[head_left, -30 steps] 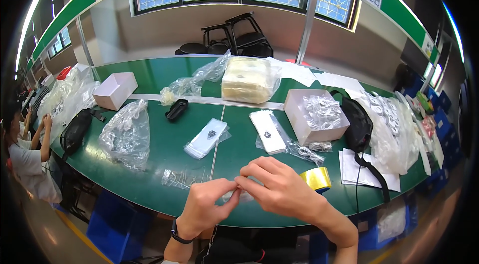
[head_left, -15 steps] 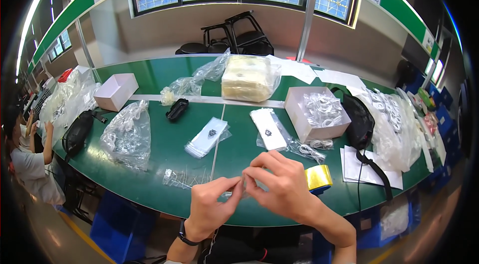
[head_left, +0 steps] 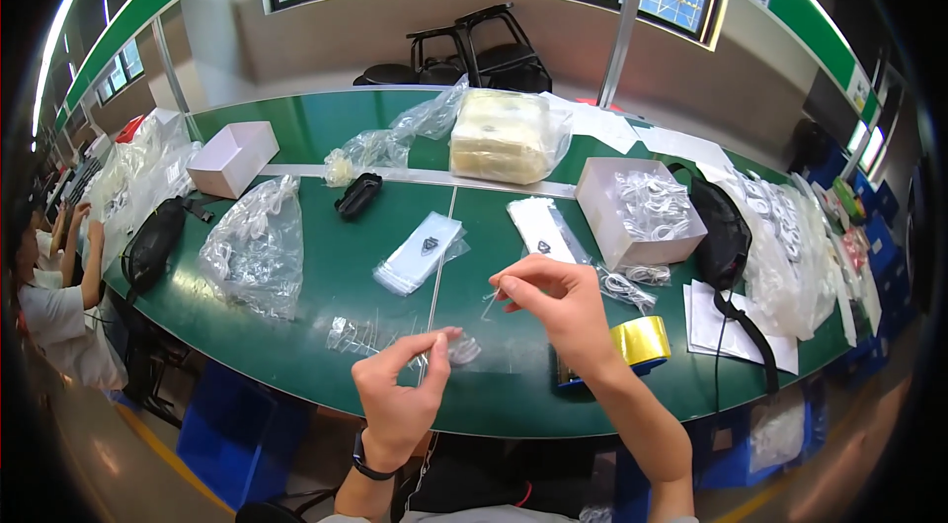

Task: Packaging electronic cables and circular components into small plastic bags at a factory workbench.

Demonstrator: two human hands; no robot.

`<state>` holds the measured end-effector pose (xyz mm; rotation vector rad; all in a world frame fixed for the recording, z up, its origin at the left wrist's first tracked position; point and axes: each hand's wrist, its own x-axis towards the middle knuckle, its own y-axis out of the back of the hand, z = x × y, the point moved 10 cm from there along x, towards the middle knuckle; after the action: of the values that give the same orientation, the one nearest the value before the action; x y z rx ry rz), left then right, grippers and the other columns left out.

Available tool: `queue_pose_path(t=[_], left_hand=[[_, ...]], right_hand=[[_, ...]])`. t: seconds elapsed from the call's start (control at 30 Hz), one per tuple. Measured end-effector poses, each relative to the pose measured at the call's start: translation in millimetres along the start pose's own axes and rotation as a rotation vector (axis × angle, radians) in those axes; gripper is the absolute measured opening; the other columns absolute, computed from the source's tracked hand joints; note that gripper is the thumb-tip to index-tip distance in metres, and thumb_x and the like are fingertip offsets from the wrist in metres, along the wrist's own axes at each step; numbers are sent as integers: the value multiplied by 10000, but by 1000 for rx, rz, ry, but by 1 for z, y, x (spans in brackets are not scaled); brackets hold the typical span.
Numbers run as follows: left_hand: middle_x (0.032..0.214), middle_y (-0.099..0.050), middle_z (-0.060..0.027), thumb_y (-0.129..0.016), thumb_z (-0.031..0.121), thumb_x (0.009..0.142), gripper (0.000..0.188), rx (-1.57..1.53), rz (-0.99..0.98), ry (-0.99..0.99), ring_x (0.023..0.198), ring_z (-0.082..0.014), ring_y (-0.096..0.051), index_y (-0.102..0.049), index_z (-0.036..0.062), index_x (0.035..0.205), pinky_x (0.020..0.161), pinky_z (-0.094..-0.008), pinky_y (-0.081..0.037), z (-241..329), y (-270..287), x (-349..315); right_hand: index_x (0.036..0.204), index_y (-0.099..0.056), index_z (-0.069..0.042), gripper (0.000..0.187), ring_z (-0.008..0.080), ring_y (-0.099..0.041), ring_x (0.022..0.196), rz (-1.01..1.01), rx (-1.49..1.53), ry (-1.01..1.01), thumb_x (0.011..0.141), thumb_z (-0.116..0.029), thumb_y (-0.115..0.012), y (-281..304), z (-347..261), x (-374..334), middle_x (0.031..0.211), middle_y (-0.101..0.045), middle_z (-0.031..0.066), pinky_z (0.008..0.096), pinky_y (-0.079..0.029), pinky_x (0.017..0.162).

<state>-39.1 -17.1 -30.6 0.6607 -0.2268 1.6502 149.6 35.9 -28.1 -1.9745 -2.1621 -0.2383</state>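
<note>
My left hand (head_left: 400, 395), with a dark band on its wrist, is over the front of the green table. Its thumb and index finger come together at the tips; what they pinch, if anything, is too small to tell. A coiled clear plastic piece (head_left: 464, 351) lies right by those fingertips. Farther right and higher, my right hand (head_left: 553, 306) pinches a thin, clear strand (head_left: 489, 306) that hangs from its fingertips. Several small clear strips (head_left: 355, 333) lie on the table beyond my left hand. Beside my right forearm stands a yellow tape roll (head_left: 642, 342) with a blue base.
Two stacks of clear-bagged packs, a left stack (head_left: 420, 254) and a right stack (head_left: 543, 227), lie mid-table. A white box (head_left: 632, 246) holds white cables. A cable-filled bag (head_left: 257, 251), black pouch (head_left: 153, 251) and white papers (head_left: 731, 325) lie around. Another person (head_left: 64, 316) works at far left.
My hands have moved apart. The right one has lifted away up and to the right with the thin strand; the left has drawn slightly left. The whole view has shifted a little.
</note>
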Motion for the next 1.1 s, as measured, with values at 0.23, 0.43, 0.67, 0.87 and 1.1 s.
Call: queue_pose_path(t=[0.23, 0.43, 0.67, 0.87, 1.1], left_hand=[[832, -757, -127, -654, -35, 869, 68, 41, 158, 54, 747, -153, -724, -714, -61, 888, 718, -259, -550, -15, 50, -6], [799, -748, -137, -635, -24, 882, 81, 160, 204, 52, 741, -162, -722, -698, -75, 875, 725, -249, -541, -32, 90, -21], [770, -739, -135, -640, -18, 871, 77, 192, 313, 111, 710, -173, -715, -693, -74, 879, 710, -260, -536, -61, 140, -43], [782, -716, -142, -605, 0, 912, 123, 201, 301, 95, 725, -185, -715, -667, -102, 881, 710, -253, -534, -68, 151, -46], [778, -716, -137, -603, 3, 908, 123, 184, 295, 107, 715, -184, -714, -665, -95, 867, 705, -247, -530, -73, 149, -43]], right_hand=[[1023, -738, 8, 175, 161, -698, 913, -96, 319, -311, 924, -127, -688, -32, 31, 0, 959, -729, 95, 289, -559, 788], [984, -739, 6, 155, 92, -647, 848, -142, -99, -196, 923, -125, -685, -59, 48, 5, 944, -724, 42, 233, -501, 712], [904, -734, -21, 116, 181, -640, 799, -243, -536, -32, 867, -128, -706, -71, 59, 18, 862, -685, 75, 315, -485, 701], [787, -705, -24, 99, 288, -596, 858, -543, -828, -23, 826, -108, -668, -95, 84, 9, 837, -631, 109, 394, -464, 786], [813, -624, -57, 115, 270, -546, 876, -410, -1148, 318, 777, -105, -722, -104, 98, 3, 876, -554, 93, 379, -411, 776]])
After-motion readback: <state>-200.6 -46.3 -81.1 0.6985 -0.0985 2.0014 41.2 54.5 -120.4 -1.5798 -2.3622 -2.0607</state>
